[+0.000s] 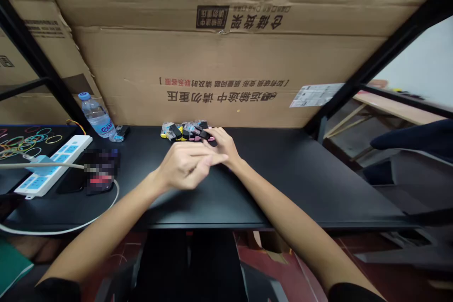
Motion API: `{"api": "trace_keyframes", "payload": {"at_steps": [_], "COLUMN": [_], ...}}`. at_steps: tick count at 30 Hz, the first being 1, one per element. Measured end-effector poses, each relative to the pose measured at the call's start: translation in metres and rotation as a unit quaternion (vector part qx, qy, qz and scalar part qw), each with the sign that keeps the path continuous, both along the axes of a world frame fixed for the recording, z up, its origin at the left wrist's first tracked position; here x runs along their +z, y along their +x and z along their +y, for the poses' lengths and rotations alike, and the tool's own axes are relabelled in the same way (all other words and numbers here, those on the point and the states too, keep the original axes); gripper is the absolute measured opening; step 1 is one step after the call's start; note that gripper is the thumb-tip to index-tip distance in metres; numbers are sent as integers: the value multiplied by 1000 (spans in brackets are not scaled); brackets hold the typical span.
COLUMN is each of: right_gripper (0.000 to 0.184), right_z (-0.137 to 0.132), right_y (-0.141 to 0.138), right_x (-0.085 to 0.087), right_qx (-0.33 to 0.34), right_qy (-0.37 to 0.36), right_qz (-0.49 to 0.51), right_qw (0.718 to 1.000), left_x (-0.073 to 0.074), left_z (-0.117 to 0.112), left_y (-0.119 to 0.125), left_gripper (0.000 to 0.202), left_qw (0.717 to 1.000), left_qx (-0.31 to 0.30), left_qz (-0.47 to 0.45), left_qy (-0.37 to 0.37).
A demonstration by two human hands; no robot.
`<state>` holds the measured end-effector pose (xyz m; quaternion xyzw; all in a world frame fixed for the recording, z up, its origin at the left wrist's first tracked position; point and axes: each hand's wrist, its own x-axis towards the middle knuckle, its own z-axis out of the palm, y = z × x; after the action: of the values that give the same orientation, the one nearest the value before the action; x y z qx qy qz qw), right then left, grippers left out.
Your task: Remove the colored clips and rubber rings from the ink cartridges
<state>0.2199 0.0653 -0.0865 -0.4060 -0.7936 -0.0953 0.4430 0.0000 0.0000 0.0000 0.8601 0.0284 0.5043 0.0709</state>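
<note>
My left hand (186,165) hovers over the middle of the black desk (300,174), fingers stretched toward the right and partly curled, with nothing visibly in them. My right hand (222,144) lies just behind it, reaching into a pile of small black, pink and yellow parts (184,131) at the back of the desk. Its fingertips pinch a small black piece (205,135) at the pile's right edge. The left hand overlaps the right hand's fingers, so part of the grip is hidden.
A water bottle (96,115) stands at the back left. A white power strip (53,165) with a cable, a blurred dark object (101,172) and coloured rubber bands (21,144) lie at the left. A cardboard wall (226,56) closes the back. Black frame posts flank the desk.
</note>
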Motion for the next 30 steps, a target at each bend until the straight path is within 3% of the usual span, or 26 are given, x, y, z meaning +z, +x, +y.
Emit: {"api": "trace_keyframes", "payload": {"at_steps": [4, 6, 8, 11, 16, 21, 24, 25, 27, 30], "right_gripper": [26, 25, 24, 22, 24, 22, 23, 24, 28, 37], "right_z": [0, -1, -2, -4, -7, -13, -19, -21, -27, -33], "right_y": [0, 0, 2, 5, 6, 3, -1, -3, -8, -17], "right_x": [-3, -4, -4, -5, -6, 0, 5, 7, 9, 10], "right_qx": [-8, -15, -21, -31, -28, -14, 7, 18, 44, 89], "right_qy": [-37, -54, -59, -59, -83, -112, -149, -177, -252, -358], "right_qz": [34, 60, 78, 91, 118, 118, 134, 152, 205, 271], "right_qw": [999, 997, 995, 994, 989, 987, 980, 972, 945, 889], "left_x": [-28, -38, -44, -49, -57, -60, -58, -58, -61, -71], "left_z": [50, 67, 75, 76, 82, 87, 79, 76, 70, 65], "left_y": [-25, -39, -51, -59, -62, -65, -59, -55, -45, -30], "left_gripper": [26, 28, 26, 22, 17, 12, 11, 14, 40, 57], "left_qw": [980, 944, 895, 848, 836, 847, 876, 888, 890, 848], "left_qx": [187, 283, 339, 376, 403, 403, 373, 344, 256, 85], "left_qz": [11, 121, 250, 335, 350, 320, 246, 200, 106, 34], "left_qy": [-70, -116, -149, -164, -129, -132, -184, -229, -362, -523]}}
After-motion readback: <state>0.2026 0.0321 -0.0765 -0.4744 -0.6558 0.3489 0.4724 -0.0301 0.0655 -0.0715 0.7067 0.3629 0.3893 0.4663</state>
